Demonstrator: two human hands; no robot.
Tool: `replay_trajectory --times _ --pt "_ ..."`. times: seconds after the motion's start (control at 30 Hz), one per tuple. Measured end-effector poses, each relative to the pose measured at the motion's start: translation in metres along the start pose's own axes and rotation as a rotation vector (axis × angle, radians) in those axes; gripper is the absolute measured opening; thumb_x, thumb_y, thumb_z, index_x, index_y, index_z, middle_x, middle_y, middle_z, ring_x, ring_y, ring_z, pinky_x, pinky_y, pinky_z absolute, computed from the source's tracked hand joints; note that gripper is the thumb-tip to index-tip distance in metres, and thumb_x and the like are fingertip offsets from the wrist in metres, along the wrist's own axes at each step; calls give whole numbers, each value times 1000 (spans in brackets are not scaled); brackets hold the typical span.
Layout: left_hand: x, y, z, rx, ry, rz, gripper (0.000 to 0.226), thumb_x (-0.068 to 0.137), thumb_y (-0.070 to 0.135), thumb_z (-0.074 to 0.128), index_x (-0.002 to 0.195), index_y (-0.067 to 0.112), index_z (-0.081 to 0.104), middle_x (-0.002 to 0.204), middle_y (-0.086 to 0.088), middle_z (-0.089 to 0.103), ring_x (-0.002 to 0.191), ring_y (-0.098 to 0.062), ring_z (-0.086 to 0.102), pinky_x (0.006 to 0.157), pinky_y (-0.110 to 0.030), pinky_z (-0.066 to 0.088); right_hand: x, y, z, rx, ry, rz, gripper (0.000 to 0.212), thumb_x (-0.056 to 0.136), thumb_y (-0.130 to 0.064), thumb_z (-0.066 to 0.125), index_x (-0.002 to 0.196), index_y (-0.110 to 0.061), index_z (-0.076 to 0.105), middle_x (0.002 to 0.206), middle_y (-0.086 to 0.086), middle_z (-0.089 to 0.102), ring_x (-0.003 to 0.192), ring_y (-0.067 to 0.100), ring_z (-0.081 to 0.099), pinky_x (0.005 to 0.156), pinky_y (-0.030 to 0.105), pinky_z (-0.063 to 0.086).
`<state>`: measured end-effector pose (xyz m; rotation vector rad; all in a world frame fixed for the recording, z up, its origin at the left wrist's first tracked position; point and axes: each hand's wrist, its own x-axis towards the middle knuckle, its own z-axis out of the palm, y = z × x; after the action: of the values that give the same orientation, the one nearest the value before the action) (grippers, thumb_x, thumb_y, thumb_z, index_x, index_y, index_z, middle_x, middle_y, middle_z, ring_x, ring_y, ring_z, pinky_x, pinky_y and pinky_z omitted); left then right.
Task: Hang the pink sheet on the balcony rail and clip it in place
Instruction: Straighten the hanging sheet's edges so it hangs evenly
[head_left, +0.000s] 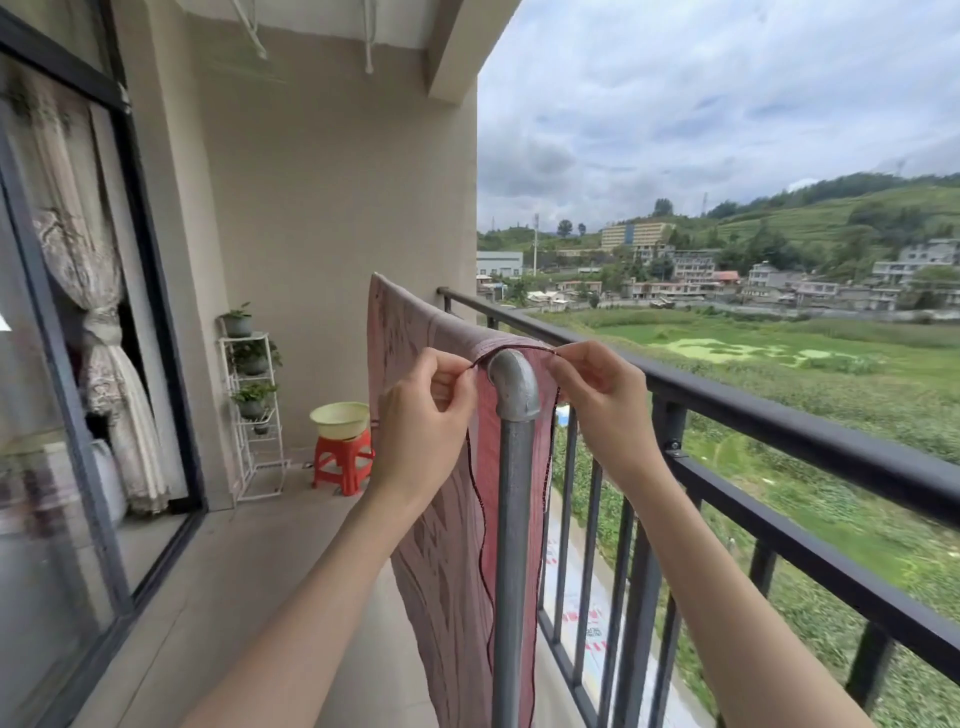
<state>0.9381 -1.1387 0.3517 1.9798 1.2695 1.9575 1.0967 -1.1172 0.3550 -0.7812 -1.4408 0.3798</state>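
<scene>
The pink patterned sheet (441, 545) hangs over a grey metal pipe rail (511, 384) that runs away from me, its near end bent down into an upright post. My left hand (423, 415) pinches the sheet's dark hemmed edge left of the pipe elbow. On the other side of the elbow my right hand (602, 400) pinches the same edge, which lies taut across the top of the pipe. No clip is visible in either hand.
The black balcony railing (779, 431) runs along the right, with a long drop beyond it. At the far wall stand a red stool (343, 467) carrying a yellow basin (340, 418) and a white plant rack (254, 410). Glass sliding doors (62, 364) line the left.
</scene>
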Motion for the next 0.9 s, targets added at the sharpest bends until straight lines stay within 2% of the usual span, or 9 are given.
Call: replay_trajectory --times 0.13,0.27,0.5,0.63,0.77,0.9 --pt "-11 6 -4 -2 -13 39 11 87 12 60 80 20 57 68 16 59 66 5 56 60 -7 42 -13 -5 -4 -34 -1 -52 9 88 -9 63 79 -11 64 72 -8 62 65 0 54 64 12 43" --pt "-19 8 -6 -4 -20 52 16 86 11 61 78 24 56 69 14 61 68 -3 58 62 -12 44 -24 -10 -5 -50 -17 -82 19 87 -7 62 75 -20 60 70 -12 61 65 -3 54 63 12 44" --pt "-29 17 -4 -5 -42 85 11 85 9 61 78 18 60 69 10 62 66 -4 57 60 -10 42 -37 -13 -2 -17 -18 -108 12 86 -6 63 79 -15 63 73 -8 63 69 2 57 66 20 46" --pt "-34 18 -2 -34 -38 72 10 85 10 61 79 19 60 69 7 63 64 -6 57 60 -13 44 -43 -11 -4 1 -14 -104 9 87 -5 62 82 -11 63 76 -5 63 71 3 57 66 18 46" --pt "-38 23 -2 -66 -34 85 9 85 9 61 80 17 61 68 7 63 63 -7 57 60 -14 45 -47 -13 -5 -60 -7 -208 25 87 -6 61 79 -29 59 78 -8 62 73 3 58 66 14 46" --pt "-43 25 2 -112 -11 61 13 85 11 61 81 22 59 70 10 62 65 -6 58 61 -14 46 -54 -11 -5 -3 36 -209 19 85 -14 59 81 -33 58 78 -7 61 72 2 58 67 17 47"
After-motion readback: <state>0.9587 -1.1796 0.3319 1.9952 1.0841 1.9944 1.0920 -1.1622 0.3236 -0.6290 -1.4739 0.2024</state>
